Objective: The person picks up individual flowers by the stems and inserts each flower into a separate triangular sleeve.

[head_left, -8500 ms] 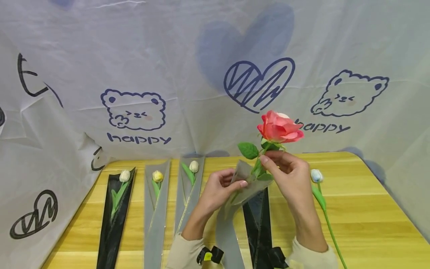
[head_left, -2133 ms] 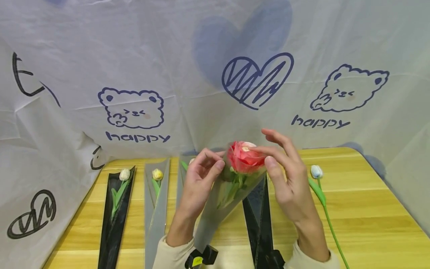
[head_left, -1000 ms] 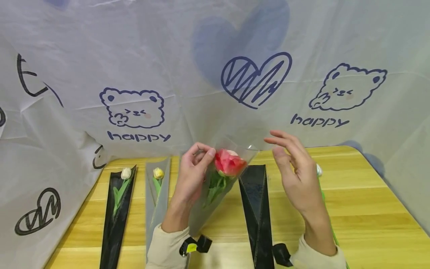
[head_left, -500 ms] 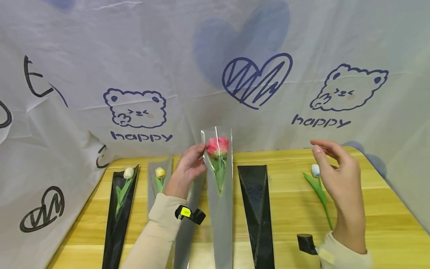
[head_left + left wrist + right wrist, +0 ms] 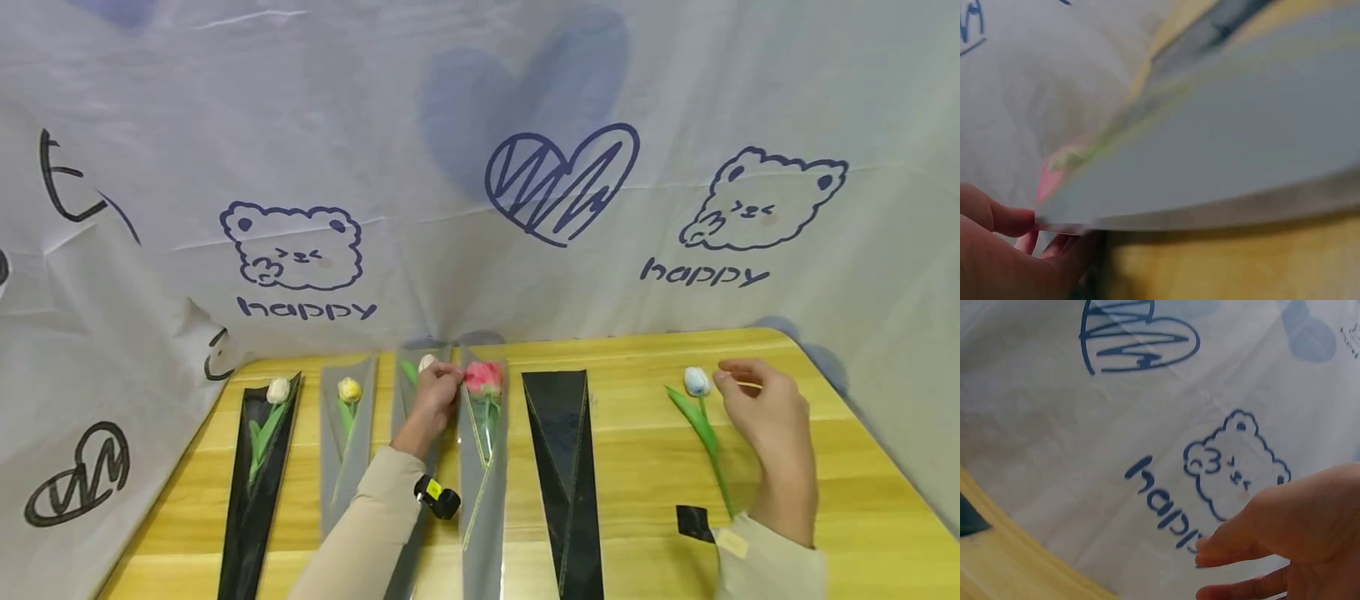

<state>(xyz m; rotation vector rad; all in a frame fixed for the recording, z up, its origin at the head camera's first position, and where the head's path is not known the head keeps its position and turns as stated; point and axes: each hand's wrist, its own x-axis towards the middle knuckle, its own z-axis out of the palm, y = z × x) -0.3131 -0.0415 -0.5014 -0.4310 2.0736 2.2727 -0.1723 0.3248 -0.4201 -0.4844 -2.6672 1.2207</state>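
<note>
A pink rose (image 5: 483,379) sits inside a grey, clear-fronted flower sleeve (image 5: 480,500) lying lengthwise over the table. My left hand (image 5: 435,396) pinches the sleeve's upper left edge between thumb and fingers, beside the bloom. The left wrist view has this pinch of the sleeve (image 5: 1210,156) close up, with the rose (image 5: 1050,178) blurred behind. To the right, my right hand (image 5: 768,417) hovers with relaxed, slightly bent fingers and holds nothing. Just left of its fingertips is a pale blue tulip (image 5: 697,382) with a green stem. In the right wrist view, that hand (image 5: 1285,537) shows against the cloth.
Between the rose and the blue tulip lies a black sleeve (image 5: 562,467) without a flower. Leftward are a grey sleeve with a white tulip (image 5: 427,362), one with a yellow tulip (image 5: 349,390) and a black one with a white tulip (image 5: 278,390). Printed cloth (image 5: 420,275) hangs behind the wooden table (image 5: 645,500).
My left hand has lowered the sleeved rose from upright onto the table, into the row. Earlier, the rose went down into the sleeve. My right hand let go and moved right, near the blue tulip.
</note>
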